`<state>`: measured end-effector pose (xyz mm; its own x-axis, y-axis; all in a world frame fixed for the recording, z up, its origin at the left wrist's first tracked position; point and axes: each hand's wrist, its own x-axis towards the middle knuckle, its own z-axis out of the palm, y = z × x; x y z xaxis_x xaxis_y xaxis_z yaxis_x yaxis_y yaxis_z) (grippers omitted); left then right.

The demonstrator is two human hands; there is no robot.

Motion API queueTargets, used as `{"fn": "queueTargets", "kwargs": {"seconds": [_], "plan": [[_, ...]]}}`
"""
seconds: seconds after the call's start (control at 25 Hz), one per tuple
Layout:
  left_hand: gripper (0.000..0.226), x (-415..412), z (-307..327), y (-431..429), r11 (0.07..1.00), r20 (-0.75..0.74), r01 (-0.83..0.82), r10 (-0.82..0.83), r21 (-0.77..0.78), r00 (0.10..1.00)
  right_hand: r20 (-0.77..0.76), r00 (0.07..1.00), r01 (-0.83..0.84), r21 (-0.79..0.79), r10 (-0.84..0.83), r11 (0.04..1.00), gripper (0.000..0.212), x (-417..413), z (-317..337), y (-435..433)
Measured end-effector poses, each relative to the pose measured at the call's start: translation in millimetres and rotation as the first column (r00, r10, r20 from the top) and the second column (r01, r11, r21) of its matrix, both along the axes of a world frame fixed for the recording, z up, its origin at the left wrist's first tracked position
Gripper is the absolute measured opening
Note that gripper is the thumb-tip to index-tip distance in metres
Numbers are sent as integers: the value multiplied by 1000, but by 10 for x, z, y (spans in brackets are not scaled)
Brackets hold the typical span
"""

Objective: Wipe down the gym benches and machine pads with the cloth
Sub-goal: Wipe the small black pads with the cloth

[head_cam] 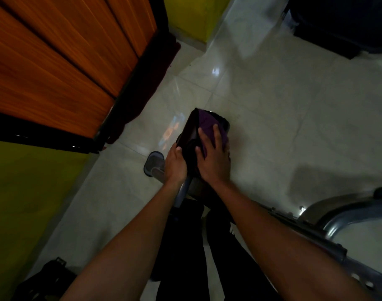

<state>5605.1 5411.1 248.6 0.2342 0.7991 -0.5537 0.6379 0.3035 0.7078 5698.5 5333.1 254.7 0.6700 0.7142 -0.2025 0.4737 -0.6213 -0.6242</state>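
A person looks down at a dark machine pad (190,132) above a pale tiled floor (272,109). A purple cloth (207,122) lies on the pad, covering its far right part. The right grip (214,158) lies flat on the cloth, fingers straight and slightly spread, pressing it onto the pad. The left grip (175,165) clasps the pad's near left edge, thumb on top, its other fingers hidden round the side. A grey metal post (182,192) runs from under the pad toward dark trousers (181,246). A rounded grey object (153,162) shows just left of the pad. Far left of the pad stands an orange wooden door (55,61) beside a yellow wall (33,181). To the pad's right, nearer the person, a curved metal frame (337,216) is visible.
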Motion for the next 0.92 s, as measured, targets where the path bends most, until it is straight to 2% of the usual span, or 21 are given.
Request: {"fn": "queueTargets", "kwargs": {"seconds": [0.08,0.24,0.4,0.52,0.64,0.76,0.92], "plan": [[46,-33,11,1,999,-3,42,-42,12,999,-9,999,42,23,-41,999,58,225,-40,84],[48,-57,112,-18,993,-60,113,-112,17,992,-183,965,196,14,-190,981,66,376,-63,147],[54,-95,311,-53,979,-115,205,-204,-7,972,-362,885,297,-41,-291,954,69,299,91,-32],[59,-106,590,-117,953,-225,301,-301,-36,927,-380,897,178,-152,-224,972,72,260,316,-215],[52,-147,889,-154,875,-357,480,-468,-58,809,-368,922,34,-229,-119,973,71,290,591,-400],[43,-78,1142,-201,793,-351,600,-593,-100,725,-342,939,-65,-265,-30,962,68,369,851,-634],[49,114,1465,-322,731,-318,673,-669,-116,672,-324,946,-128,-327,17,936,48,524,1217,-945]]}}
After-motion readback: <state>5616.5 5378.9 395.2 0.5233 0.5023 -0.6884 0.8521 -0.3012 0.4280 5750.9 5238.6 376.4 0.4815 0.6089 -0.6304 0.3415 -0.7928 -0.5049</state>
